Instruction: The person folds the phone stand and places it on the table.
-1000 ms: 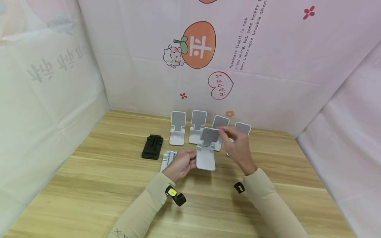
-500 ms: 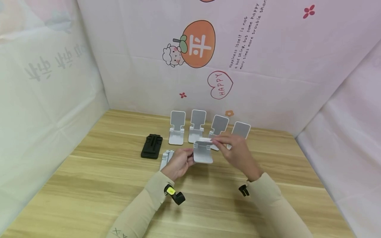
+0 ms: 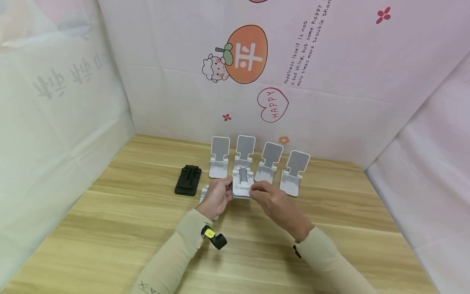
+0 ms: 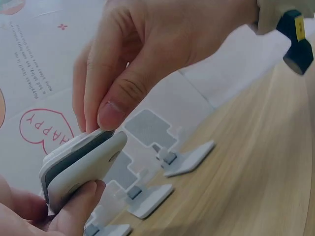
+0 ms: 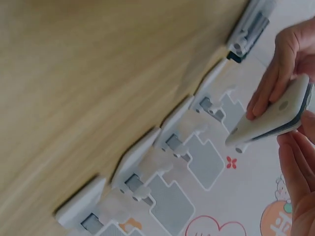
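A white phone stand (image 3: pixel 242 185), folded nearly flat with its grey-centred back arm on top, is held above the table. My left hand (image 3: pixel 216 198) grips it from the left side, thumb and fingers at its base in the left wrist view. My right hand (image 3: pixel 275 204) pinches the near right edge of its upper plate; in the left wrist view, thumb and fingertips (image 4: pixel 112 115) meet at that edge. A narrow gap shows between the two plates (image 4: pixel 88 164). Partly hidden behind my left hand, another folded white stand (image 3: pixel 204 191) lies on the table.
Four unfolded white stands would be several: they form a row at the back, from the leftmost stand (image 3: pixel 219 157) to the rightmost stand (image 3: pixel 294 173). A folded black stand (image 3: pixel 188 180) lies at left on the wooden table (image 3: pixel 110 228). A printed cloth (image 3: pixel 176 102) hangs behind.
The held stand's upper plate has swung down from upright onto its base. My right hand has moved down and toward me with it. The stand has shifted slightly left.
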`<state>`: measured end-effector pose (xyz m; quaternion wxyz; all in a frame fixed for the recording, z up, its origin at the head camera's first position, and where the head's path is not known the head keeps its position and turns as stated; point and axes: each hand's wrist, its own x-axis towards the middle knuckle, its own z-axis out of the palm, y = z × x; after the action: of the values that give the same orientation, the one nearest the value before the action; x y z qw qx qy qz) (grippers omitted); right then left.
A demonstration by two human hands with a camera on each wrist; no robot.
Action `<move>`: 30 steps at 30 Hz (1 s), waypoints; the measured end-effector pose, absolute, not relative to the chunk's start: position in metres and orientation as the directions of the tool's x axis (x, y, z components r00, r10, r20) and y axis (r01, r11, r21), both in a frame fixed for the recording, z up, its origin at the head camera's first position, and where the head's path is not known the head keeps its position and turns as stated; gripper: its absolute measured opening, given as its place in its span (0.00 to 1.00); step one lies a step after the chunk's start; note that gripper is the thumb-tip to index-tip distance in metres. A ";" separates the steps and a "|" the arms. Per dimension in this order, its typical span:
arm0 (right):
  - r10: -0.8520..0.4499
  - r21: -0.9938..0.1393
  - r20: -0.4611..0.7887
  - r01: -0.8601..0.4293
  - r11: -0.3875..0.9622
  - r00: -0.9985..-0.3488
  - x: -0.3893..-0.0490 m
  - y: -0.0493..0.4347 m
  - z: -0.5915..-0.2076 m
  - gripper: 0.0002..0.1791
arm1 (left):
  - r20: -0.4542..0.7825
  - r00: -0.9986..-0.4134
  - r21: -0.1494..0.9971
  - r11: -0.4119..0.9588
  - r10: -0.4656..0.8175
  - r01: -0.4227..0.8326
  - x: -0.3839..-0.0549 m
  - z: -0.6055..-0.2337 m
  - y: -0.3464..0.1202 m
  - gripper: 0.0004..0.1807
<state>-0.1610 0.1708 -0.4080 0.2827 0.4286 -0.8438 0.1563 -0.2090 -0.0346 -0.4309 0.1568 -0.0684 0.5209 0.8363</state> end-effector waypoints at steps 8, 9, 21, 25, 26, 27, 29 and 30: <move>-0.593 -0.084 0.640 -0.811 0.579 -0.489 -0.160 0.169 -0.420 0.10 | -0.282 -0.942 0.912 -0.255 0.183 -0.322 -0.209 -0.436 -0.030 0.22; -0.567 -0.123 0.645 -0.801 0.585 -0.513 -0.161 0.170 -0.420 0.09 | -0.285 -0.941 0.914 -0.244 0.184 -0.324 -0.209 -0.436 -0.029 0.22; -0.104 -0.771 0.120 -0.158 0.617 -0.987 -0.181 0.175 -0.401 0.15 | -0.250 -0.938 0.926 -0.222 0.240 -0.304 -0.203 -0.434 -0.031 0.22; -0.091 -0.824 0.007 -0.057 0.563 -0.996 -0.187 0.171 -0.406 0.18 | -0.242 -0.933 0.930 -0.212 0.266 -0.301 -0.201 -0.434 -0.031 0.22; -0.089 -0.831 -0.011 -0.041 0.554 -0.996 -0.188 0.171 -0.407 0.18 | -0.239 -0.933 0.933 -0.203 0.270 -0.298 -0.200 -0.434 -0.031 0.22; -0.084 -0.833 -0.025 -0.025 0.553 -0.996 -0.189 0.170 -0.408 0.18 | -0.235 -0.934 0.940 -0.181 0.271 -0.289 -0.200 -0.434 -0.031 0.22; -0.081 -0.836 -0.050 -0.003 0.549 -0.995 -0.190 0.169 -0.409 0.18 | -0.213 -0.940 0.965 -0.093 0.266 -0.245 -0.199 -0.434 -0.032 0.21; -0.082 -0.835 -0.058 0.004 0.550 -0.995 -0.190 0.169 -0.410 0.18 | -0.198 -0.946 0.977 -0.026 0.257 -0.211 -0.198 -0.435 -0.033 0.20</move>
<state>-0.1902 0.1685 -0.4095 -0.0451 0.0223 -0.8791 0.4739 -0.1982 -0.0332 -0.4346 0.1637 0.0170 0.6784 0.7160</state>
